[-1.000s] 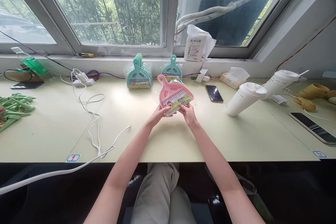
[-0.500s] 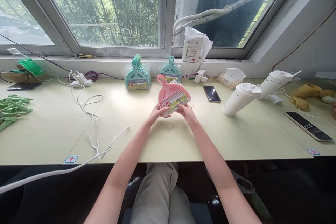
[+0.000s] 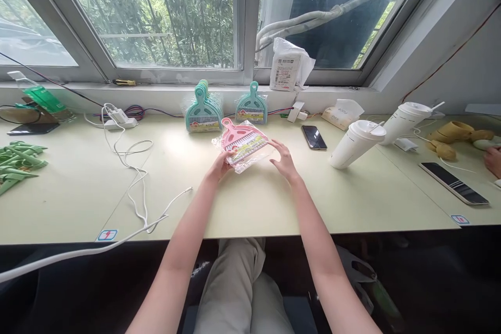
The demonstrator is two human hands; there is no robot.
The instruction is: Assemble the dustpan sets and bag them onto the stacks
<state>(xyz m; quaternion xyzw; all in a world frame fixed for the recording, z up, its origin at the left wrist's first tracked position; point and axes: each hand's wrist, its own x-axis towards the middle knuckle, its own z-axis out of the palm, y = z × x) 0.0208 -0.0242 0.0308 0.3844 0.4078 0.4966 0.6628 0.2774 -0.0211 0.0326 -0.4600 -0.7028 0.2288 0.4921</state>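
Note:
A pink dustpan-and-brush set (image 3: 243,141) in clear wrap is tilted over the middle of the table, its handle pointing up and left. My left hand (image 3: 220,166) grips its lower left corner. Just off its right edge, my right hand (image 3: 284,160) is apart from it, fingers spread, holding nothing. Behind it, several teal dustpan sets (image 3: 202,110) stand in a row against the wall below the window. To their right stands another teal set (image 3: 251,107), also wrapped.
Right of centre lie a phone (image 3: 313,137), a tissue pack (image 3: 342,114) and two white cups (image 3: 357,144). White cables (image 3: 143,182) and green pieces (image 3: 21,162) are on the left. At the right edge, another person's hand (image 3: 493,160) shows near a second phone (image 3: 454,183).
The pink set has moved left and tipped flatter with my left hand. My right hand has let go of it and opened. Another person's hand shows more at the right edge.

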